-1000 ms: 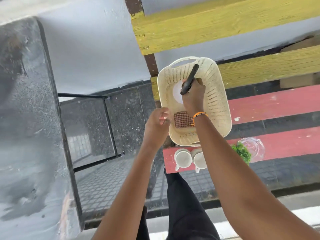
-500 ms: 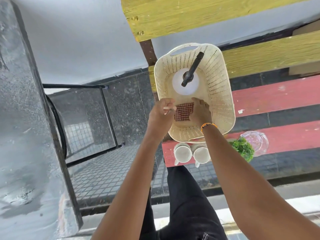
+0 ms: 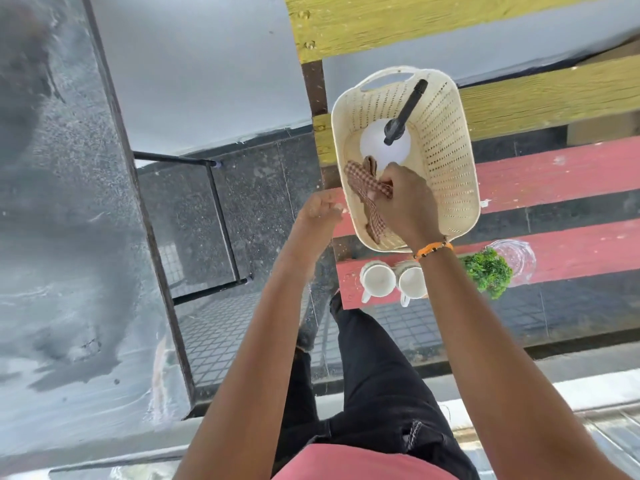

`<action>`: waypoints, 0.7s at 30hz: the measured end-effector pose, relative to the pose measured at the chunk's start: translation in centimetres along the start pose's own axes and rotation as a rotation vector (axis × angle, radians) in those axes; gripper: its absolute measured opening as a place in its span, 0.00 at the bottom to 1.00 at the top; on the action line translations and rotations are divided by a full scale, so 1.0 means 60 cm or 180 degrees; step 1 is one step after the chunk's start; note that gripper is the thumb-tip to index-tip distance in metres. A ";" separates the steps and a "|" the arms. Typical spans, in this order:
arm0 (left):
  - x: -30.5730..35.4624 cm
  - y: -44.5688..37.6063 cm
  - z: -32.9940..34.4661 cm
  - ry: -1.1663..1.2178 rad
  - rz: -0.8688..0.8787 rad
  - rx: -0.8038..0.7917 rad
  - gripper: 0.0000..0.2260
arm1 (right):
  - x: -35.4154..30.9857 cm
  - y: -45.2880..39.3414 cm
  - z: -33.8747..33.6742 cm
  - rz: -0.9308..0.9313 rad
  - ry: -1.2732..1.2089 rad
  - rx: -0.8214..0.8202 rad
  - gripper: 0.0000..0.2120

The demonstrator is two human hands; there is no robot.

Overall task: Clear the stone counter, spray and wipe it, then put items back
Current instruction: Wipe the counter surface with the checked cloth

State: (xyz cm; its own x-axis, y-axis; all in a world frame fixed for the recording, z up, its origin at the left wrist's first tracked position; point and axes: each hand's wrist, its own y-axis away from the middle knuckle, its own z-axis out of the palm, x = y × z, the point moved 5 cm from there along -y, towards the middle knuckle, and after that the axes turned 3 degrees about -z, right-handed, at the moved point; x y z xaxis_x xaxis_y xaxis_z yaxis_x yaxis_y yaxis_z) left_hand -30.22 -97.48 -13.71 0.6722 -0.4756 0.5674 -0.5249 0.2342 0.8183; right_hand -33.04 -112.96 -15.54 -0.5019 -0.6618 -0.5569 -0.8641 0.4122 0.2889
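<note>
Right hand (image 3: 403, 202) grips checked cloth (image 3: 367, 192) inside unlabelled basket (image 3: 446, 161).

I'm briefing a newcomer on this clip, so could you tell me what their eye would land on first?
First, the cream basket on the red bench, where the right hand grips a checked cloth beside a white spray bottle. Below it, two white mugs stand at the bench edge. The wet, streaked stone counter fills the left.
</note>
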 end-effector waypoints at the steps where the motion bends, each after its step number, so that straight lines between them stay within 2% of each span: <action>1: -0.004 0.010 -0.008 0.0239 -0.0177 -0.0062 0.11 | -0.022 0.015 -0.010 -0.0123 -0.0213 0.0106 0.08; 3: -0.004 0.031 -0.026 0.0600 -0.0268 -0.0166 0.11 | -0.069 0.046 -0.028 -0.0390 -0.0621 0.0257 0.08; 6: -0.013 0.069 -0.069 0.1180 -0.0084 -0.0305 0.12 | -0.150 0.100 -0.040 -0.0770 -0.0923 0.0363 0.06; 9: -0.027 0.098 -0.099 0.1825 0.0022 -0.0503 0.21 | -0.218 0.136 -0.042 -0.1051 -0.1112 0.0392 0.05; 12: -0.054 0.145 -0.165 0.2557 0.0326 -0.0447 0.26 | -0.303 0.183 -0.013 -0.1324 -0.1285 0.0144 0.08; 15: -0.099 0.195 -0.243 0.2944 0.0627 -0.0289 0.23 | -0.385 0.233 0.032 -0.1539 -0.1391 -0.0075 0.10; 21: -0.226 0.296 -0.412 0.3183 0.1086 0.0121 0.16 | -0.523 0.331 0.162 -0.1611 -0.1376 -0.0723 0.07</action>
State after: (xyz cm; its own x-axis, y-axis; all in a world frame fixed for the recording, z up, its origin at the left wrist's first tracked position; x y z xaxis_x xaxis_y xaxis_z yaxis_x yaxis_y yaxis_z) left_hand -35.74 -65.89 -4.63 0.6010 0.5295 0.5987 -0.7715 0.1890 0.6075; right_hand -34.08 -77.94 0.12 -0.0163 -0.4101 -0.9119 -0.9977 -0.0530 0.0416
